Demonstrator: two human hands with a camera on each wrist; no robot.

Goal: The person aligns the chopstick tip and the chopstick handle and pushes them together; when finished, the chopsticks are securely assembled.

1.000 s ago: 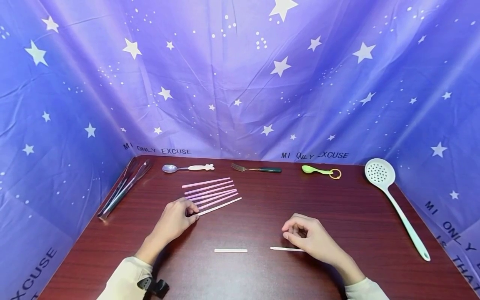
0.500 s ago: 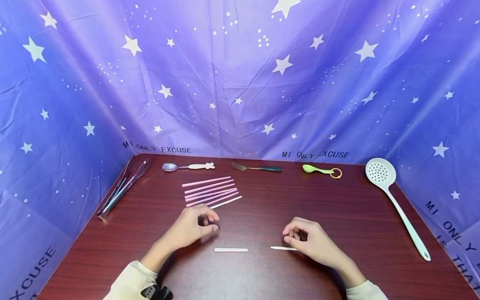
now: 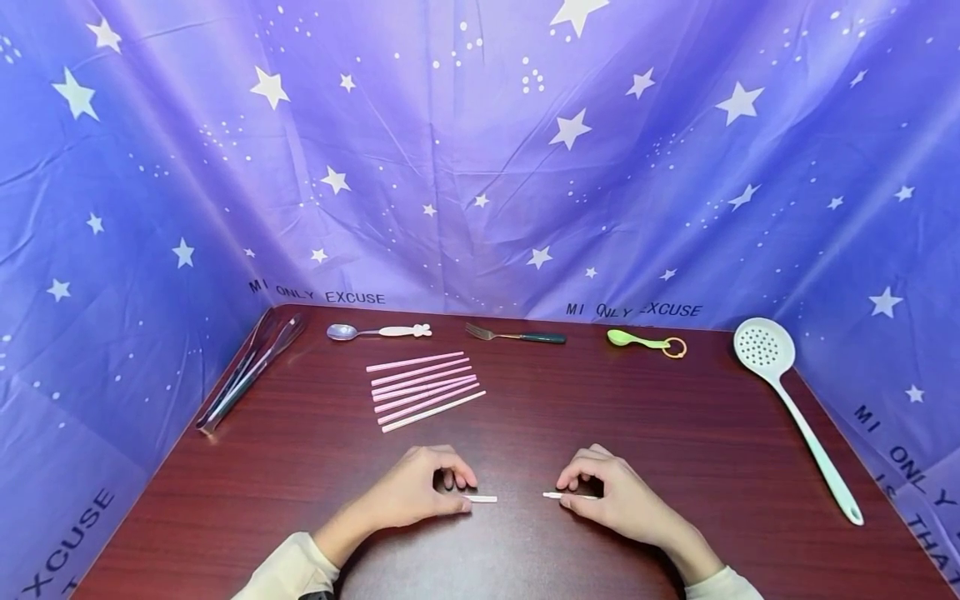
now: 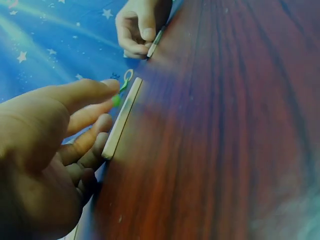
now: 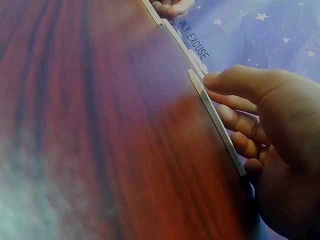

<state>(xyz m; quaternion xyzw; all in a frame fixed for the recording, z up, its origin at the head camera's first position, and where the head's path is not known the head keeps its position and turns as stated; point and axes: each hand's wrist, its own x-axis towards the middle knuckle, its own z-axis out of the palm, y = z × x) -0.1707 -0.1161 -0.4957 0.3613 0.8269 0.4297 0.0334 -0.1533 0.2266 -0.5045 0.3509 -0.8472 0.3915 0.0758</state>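
In the head view my left hand (image 3: 422,490) hovers over a short white stick (image 3: 484,499) lying on the dark red table (image 3: 517,433). The left wrist view shows these fingers loosely bent beside that stick, with thumb and fingers apart. Opposite, my right hand (image 3: 628,502) is at a second short white stick (image 5: 216,119), whose narrowed end (image 3: 550,495) points toward the first one. Its thumb tip is right next to this stick in the right wrist view, and the other fingers bend loosely along it. A gap separates the two sticks, which lie roughly in line.
Several slender pink sticks (image 3: 422,380) and a white one (image 3: 435,412) lie left of centre. Along the back are tongs (image 3: 247,375), a spoon (image 3: 378,332), a fork (image 3: 517,334) and a small green spoon (image 3: 636,339). A white skimmer (image 3: 798,421) lies at right. Starry cloth (image 3: 480,150) surrounds the table.
My left hand has left the white stick beside the pink ones and come right and nearer, over the short white stick. My right hand has shifted slightly nearer, its thumb now by its stick.
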